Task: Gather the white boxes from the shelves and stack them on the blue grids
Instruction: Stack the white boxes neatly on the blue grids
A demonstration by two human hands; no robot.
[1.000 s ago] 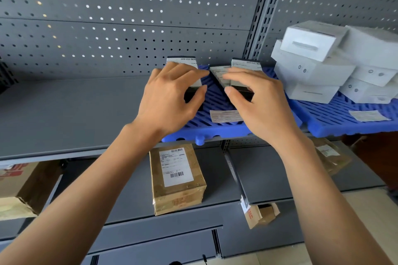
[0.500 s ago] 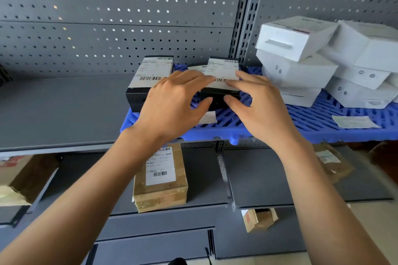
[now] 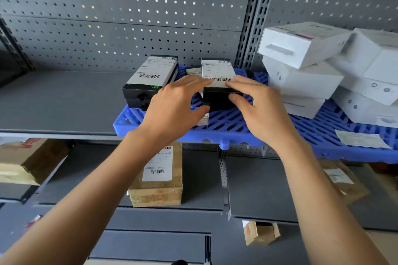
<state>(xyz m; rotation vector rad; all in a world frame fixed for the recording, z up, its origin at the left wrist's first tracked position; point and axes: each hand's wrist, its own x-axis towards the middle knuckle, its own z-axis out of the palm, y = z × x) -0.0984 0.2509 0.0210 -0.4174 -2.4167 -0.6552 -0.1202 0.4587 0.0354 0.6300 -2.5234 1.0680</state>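
Grey shelf (image 3: 60, 101) carries the blue grid (image 3: 237, 122). Your left hand (image 3: 172, 105) and right hand (image 3: 260, 107) clamp their fingers (image 3: 241, 84) on the black labelled box (image 3: 218, 86) at the grid's middle.

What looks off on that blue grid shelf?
The white boxes at the right of the blue grid are piled crookedly, the top one tilted and overhanging. Loose paper slips lie on the grid.
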